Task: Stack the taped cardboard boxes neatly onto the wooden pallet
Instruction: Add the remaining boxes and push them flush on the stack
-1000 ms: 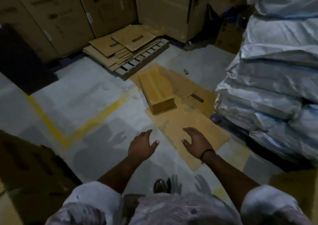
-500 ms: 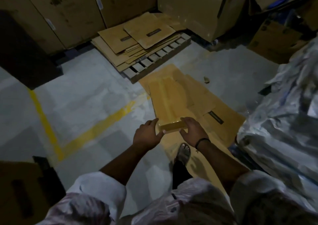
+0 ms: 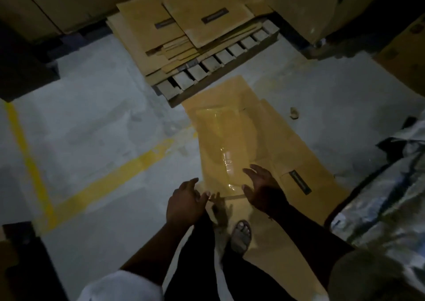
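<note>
Lying on flattened brown cardboard sheets (image 3: 296, 144) on the floor, a long tan cardboard box with clear shiny tape along its top (image 3: 226, 148), far end aimed at the wooden slatted pallet (image 3: 207, 67), near end just ahead of both hands. Left hand (image 3: 186, 200) poised at the near left corner, fingers spread and loose, gripping nothing; contact with the box edge not clear. Right hand (image 3: 262, 186) at the near right corner, palm turned inward, fingers splayed, also holding nothing, thumb seeming to brush the near edge. Beyond the box's far end, only a narrow strip of sheet before the pallet's front edge. On the pallet, a heap of flattened tan cartons with dark labels (image 3: 184, 24), covering all but the front row of slat ends. Wide bare grey concrete floor (image 3: 92, 135) to the left, crossed by yellow painted lines (image 3: 110, 181). To the right, a tight margin: grey plastic-wrapped sacks (image 3: 386, 190) close by the sheets' edge. Large brown cartons (image 3: 305, 3) walling the back. Below, a sandalled foot (image 3: 241, 234) planted on the cardboard just behind the box.
</note>
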Available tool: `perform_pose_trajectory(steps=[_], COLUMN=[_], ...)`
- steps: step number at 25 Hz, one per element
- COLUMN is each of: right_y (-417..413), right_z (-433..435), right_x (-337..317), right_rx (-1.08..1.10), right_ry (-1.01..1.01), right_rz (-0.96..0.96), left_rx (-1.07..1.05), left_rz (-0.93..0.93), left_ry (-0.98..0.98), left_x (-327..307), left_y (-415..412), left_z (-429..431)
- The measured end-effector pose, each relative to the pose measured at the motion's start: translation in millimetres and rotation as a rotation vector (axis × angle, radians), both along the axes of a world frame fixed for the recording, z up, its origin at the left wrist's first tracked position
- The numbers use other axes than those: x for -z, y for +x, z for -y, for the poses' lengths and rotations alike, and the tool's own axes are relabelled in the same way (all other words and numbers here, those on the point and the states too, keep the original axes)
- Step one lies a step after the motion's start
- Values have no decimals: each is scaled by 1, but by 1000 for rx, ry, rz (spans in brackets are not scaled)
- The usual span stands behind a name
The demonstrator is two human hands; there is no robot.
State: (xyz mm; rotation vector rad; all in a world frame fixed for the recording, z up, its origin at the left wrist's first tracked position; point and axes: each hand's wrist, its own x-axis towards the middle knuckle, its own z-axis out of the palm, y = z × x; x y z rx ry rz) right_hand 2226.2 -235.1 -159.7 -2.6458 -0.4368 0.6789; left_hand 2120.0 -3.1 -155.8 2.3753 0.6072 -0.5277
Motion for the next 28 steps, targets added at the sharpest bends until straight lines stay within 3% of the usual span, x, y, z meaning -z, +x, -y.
perform_pose_trajectory(steps=[3, 9, 13, 16, 19, 22, 24, 28], right_y=[57, 156, 189, 202, 200, 200, 196, 173], right_z=[-16, -39, -51, -68, -79, -64, -54, -56], right_x=[87, 277, 353, 370, 370, 369, 344, 232], right_rx=[-31, 26, 127, 209, 182, 314, 298, 192], right_ry=[-75, -185, -85, -1, 147, 73, 39, 6], right_rz=[0, -55, -51, -161, -83, -235, -261, -139], left_rx=[61, -11, 16, -109, -219, -226, -243, -425], left_rz=[-48, -188, -188, -111, -65, -140, -125, -5], left_ry=[29, -32, -113, -272, -330, -373, -366, -400], left_x=[91, 288, 375, 413, 425, 399, 359, 238], left_y=[56, 158, 198, 216, 225, 229, 217, 164], left_z=[-19, -41, -55, -61, -62, -60, -61, -50])
